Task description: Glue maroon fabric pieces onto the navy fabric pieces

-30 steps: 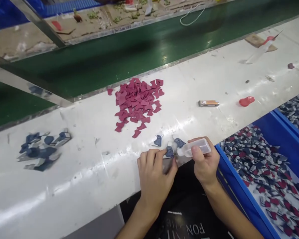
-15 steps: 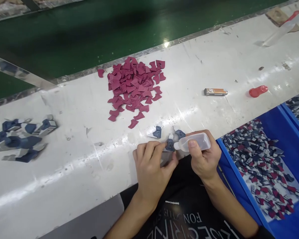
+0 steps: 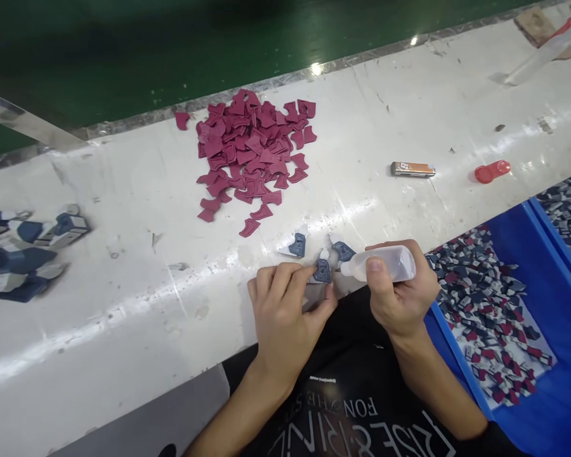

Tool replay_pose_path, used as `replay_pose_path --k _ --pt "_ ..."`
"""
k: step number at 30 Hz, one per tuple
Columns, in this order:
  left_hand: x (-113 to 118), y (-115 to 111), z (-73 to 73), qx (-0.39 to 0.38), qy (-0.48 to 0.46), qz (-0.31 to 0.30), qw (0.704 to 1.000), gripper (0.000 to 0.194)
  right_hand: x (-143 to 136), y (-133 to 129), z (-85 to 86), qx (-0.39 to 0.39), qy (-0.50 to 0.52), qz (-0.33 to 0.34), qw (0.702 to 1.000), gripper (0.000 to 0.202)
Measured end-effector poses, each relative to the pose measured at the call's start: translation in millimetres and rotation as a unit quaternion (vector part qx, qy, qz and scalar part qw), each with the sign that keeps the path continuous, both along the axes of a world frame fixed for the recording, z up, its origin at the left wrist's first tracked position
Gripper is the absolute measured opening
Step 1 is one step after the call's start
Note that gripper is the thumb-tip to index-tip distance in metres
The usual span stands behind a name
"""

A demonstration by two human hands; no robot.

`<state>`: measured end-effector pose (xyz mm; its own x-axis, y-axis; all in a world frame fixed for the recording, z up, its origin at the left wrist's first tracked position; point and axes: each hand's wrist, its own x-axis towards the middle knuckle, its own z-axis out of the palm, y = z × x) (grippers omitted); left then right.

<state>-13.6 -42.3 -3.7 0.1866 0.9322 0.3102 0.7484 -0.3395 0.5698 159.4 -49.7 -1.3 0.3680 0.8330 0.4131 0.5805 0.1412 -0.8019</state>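
Head cam, only one view here. Left hand (image 3: 285, 311) has its fingers bunched together, pinning a small blue-and-white piece (image 3: 322, 271) flat at the near edge of the white bench (image 3: 124, 254). Right hand (image 3: 400, 295) is wrapped around a clear squeeze bottle (image 3: 383, 264), thumb on top, with the nozzle right at that piece. Two more blue pieces (image 3: 297, 245) sit just behind it. A pile of maroon cutouts (image 3: 254, 152) lies farther back, with a lighter (image 3: 412, 169) and red cap (image 3: 492, 171) off right. The blue bin (image 3: 542, 419) sits beside the right arm.
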Motion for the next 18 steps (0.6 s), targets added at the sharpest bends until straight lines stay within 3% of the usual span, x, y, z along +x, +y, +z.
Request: replay_pose_path --k 10,18 --pt "0.2 1.5 -3.9 0.028 -0.005 -0.004 1.000 0.018 -12.6 11.8 -13.1 0.026 0.027 -0.021 0.999 0.020" --pt "0.5 0.3 -4.0 0.021 -0.008 0.001 1.000 0.017 -10.3 7.9 -10.2 0.025 0.037 -0.010 0.999 0.016"
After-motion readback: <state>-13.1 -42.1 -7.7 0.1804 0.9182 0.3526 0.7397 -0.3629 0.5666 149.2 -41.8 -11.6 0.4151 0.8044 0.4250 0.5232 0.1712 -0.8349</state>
